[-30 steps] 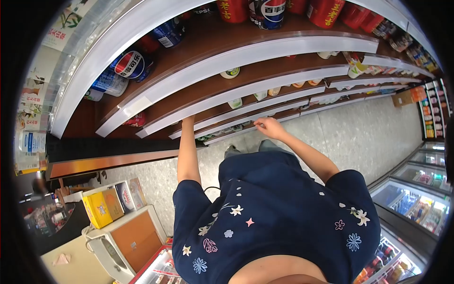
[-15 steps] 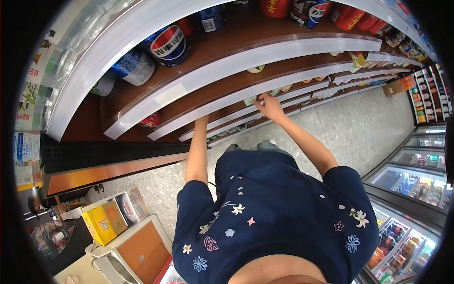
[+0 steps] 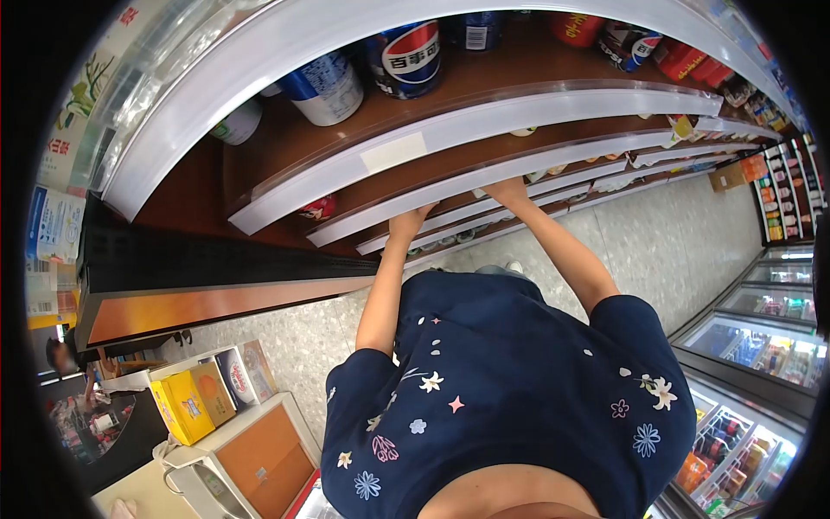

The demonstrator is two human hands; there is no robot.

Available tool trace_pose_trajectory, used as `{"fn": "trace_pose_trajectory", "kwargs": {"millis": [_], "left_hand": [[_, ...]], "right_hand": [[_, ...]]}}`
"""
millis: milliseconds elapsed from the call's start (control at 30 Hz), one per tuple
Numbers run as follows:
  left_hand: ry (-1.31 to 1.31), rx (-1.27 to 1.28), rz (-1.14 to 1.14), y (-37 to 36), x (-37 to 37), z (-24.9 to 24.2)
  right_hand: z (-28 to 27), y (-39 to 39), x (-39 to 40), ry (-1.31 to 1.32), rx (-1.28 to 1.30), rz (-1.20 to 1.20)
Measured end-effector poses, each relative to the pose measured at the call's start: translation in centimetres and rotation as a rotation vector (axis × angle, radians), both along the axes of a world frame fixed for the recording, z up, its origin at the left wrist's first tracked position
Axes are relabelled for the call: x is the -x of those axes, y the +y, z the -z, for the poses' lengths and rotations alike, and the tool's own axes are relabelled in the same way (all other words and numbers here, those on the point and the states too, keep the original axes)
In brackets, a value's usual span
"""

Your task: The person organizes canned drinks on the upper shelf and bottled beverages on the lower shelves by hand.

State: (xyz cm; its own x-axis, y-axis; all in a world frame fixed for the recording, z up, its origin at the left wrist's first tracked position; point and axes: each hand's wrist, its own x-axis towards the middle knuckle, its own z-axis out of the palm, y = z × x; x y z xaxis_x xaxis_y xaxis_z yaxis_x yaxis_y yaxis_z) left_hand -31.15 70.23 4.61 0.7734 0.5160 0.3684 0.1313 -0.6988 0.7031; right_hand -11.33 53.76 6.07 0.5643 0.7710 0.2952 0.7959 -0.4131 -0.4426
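My left hand (image 3: 410,222) reaches in at a lower shelf, below the white shelf edge (image 3: 467,186); its fingers are mostly hidden. To its right, my right hand (image 3: 506,191) reaches under the same edge, its fingertips out of sight beside a small pale item. What either hand holds cannot be made out. A red package (image 3: 319,208) lies on the shelf above, left of my left hand. Higher up stand a blue Pepsi can (image 3: 405,59), a blue and white can (image 3: 322,89) and red cans (image 3: 577,28).
A black and orange shelf end panel (image 3: 233,298) runs along the left. At lower left, a yellow box (image 3: 182,406) stands on a counter near a person (image 3: 62,355). Glass-door coolers (image 3: 752,346) line the right side. A cardboard box (image 3: 728,177) sits at the far right.
My left hand has moved right and up, and more of it shows. My right hand has gone deeper under the shelf edge. The view has shifted, with the shelves further right.
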Motion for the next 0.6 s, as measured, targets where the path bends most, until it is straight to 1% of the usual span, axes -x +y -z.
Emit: {"fn": "trace_pose_trajectory", "kwargs": {"millis": [67, 100, 167, 200, 233, 267, 300, 333, 367, 433, 467, 533, 600], "left_hand": [[-0.052, 0.042, 0.054, -0.1, -0.3, -0.2], [-0.084, 0.005, 0.047, 0.0, -0.5, 0.0], [-0.147, -0.068, 0.036, 0.4, -0.9, 1.0], [-0.151, -0.040, 0.062, 0.8, -1.0, 1.2], [-0.154, -0.009, 0.087, 1.1, -1.0, 1.4], [-0.156, 0.021, 0.111, 1.3, -0.9, 1.6], [-0.123, 0.005, 0.092, 1.4, -0.8, 2.0], [-0.090, -0.010, 0.073, 1.4, -0.6, 2.4], [-0.057, -0.026, 0.055, 1.5, -0.5, 2.9], [-0.008, 0.057, 0.060, 2.9, -0.3, 5.3], [0.012, 0.101, 0.061, 3.3, -0.5, 6.5], [0.085, 0.107, 0.043, 2.4, -0.9, 5.5], [0.152, 0.127, 0.043, 1.0, -1.0, 3.2]], "right_hand": [[-0.2, 2.0, 1.3, -0.062, 0.022, 0.012], [-1.0, 2.6, 2.3, -0.026, 0.058, 0.012], [2.7, 4.7, 2.2, 0.068, -0.136, 0.012], [4.1, 5.6, 2.1, 0.115, -0.232, 0.012], [4.2, 6.0, 2.2, 0.210, -0.314, -0.050], [4.5, 6.7, 2.4, 0.200, -0.317, -0.022], [6.2, 7.6, 2.1, 0.190, -0.319, 0.007], [6.6, 8.1, 2.1, 0.181, -0.321, 0.034], [7.0, 7.9, 1.9, 0.223, -0.344, 0.007], [6.2, 6.8, 1.9, 0.304, -0.389, -0.044], [5.8, 6.1, 1.8, 0.255, -0.364, -0.047], [4.9, 4.5, 1.9, 0.161, -0.312, -0.053], [4.3, 3.5, 1.4, 0.149, -0.275, -0.099]]}}
